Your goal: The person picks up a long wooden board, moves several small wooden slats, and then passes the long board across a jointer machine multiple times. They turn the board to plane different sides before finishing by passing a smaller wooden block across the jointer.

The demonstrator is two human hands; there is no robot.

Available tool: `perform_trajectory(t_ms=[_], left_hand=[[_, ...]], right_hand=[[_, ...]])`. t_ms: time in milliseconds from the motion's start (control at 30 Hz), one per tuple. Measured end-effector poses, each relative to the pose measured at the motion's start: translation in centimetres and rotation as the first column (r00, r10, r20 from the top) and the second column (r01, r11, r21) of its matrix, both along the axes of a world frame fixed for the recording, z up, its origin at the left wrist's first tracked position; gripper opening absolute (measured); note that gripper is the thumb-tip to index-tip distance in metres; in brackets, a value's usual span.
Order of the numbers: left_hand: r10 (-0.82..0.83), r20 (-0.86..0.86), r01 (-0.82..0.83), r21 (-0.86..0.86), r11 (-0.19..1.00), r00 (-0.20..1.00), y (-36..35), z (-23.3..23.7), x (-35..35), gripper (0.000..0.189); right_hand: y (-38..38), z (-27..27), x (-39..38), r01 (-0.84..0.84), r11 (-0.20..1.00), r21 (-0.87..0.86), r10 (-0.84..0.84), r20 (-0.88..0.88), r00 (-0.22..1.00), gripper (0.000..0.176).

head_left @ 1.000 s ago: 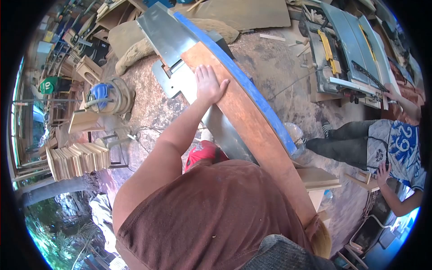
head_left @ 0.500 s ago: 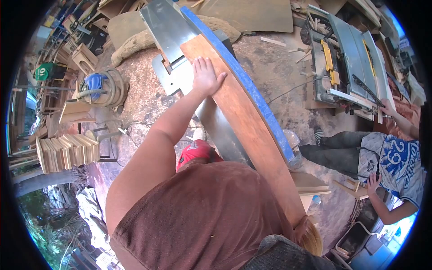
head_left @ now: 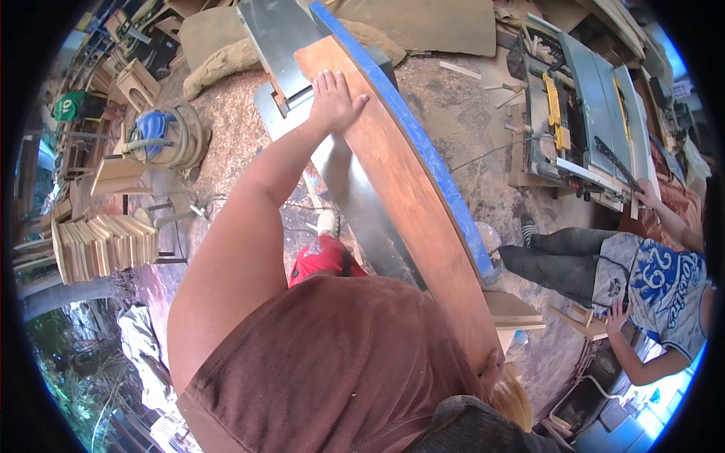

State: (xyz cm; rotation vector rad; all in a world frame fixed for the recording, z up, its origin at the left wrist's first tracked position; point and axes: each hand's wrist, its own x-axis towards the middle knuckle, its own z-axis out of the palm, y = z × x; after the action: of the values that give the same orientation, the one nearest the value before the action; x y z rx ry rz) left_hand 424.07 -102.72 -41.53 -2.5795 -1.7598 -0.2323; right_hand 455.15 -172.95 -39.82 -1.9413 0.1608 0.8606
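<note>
A long reddish-brown wooden board (head_left: 400, 189) lies along a metal machine table (head_left: 287, 41), beside its long blue fence (head_left: 408, 124). My left hand (head_left: 334, 106) rests flat on the top of the board near its far end, fingers stretched and thumb apart. At the near end of the board, low in the view, my right hand (head_left: 492, 370) is partly visible, with its fingers at the board's end. The brown shirt and shoulder hide most of the right arm.
A co-worker (head_left: 649, 279) stands at the right by a table saw (head_left: 581, 113). Stacked wood pieces (head_left: 106, 248) and a blue-topped vacuum (head_left: 155, 132) with a coiled hose are at the left. A log (head_left: 223, 66) lies behind the machine. Shavings cover the floor.
The board has slid a little toward the far end of the machine table. My left hand has moved with it, up and slightly left in the view.
</note>
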Motion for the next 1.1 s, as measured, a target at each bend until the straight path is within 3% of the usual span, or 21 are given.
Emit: perform_trajectory(t_ms=[200, 267, 400, 667, 900, 1033, 1100], left_hand=[[0.027, -0.047, -0.026, 0.007, 1.0, 0.999, 3.9, -1.1, -1.3, 0.094], [0.026, -0.062, -0.024, 0.032, 0.999, 0.998, 5.1, -1.2, -1.6, 0.092], [0.037, -0.103, -0.037, 0.002, 0.999, 0.994, 7.1, -0.9, -2.1, 0.092], [0.047, -0.118, -0.05, -0.021, 0.999, 0.992, 10.0, -1.1, -3.0, 0.088], [0.118, -0.126, -0.106, 0.096, 0.99, 0.985, 10.1, -0.5, -2.9, 0.079], [0.137, -0.057, -0.132, 0.079, 0.988, 0.989, 9.4, -1.1, -1.7, 0.076], [0.111, 0.098, -0.125, 0.146, 0.981, 0.989, 6.9, -2.3, 0.9, 0.066]], right_hand=[[2.6, -0.8, -0.9, 0.059, 0.998, -0.03, -0.059, -0.002, 0.998, 0.062], [2.9, -1.7, -1.2, 0.101, 0.987, 0.123, -0.093, -0.068, 0.993, 0.059], [4.2, -2.2, -1.7, 0.141, 0.986, 0.086, -0.137, -0.049, 0.989, 0.056], [7.0, -2.6, -2.7, 0.096, 0.975, 0.198, -0.083, -0.076, 0.994, 0.056], [9.0, -3.3, -3.3, 0.094, 0.99, 0.103, -0.093, -0.012, 0.996, 0.058], [9.5, -4.1, -3.5, 0.082, 0.987, 0.135, -0.08, -0.018, 0.997, 0.059], [9.9, -3.9, -3.7, 0.086, 0.985, 0.146, -0.084, -0.021, 0.996, 0.059]])
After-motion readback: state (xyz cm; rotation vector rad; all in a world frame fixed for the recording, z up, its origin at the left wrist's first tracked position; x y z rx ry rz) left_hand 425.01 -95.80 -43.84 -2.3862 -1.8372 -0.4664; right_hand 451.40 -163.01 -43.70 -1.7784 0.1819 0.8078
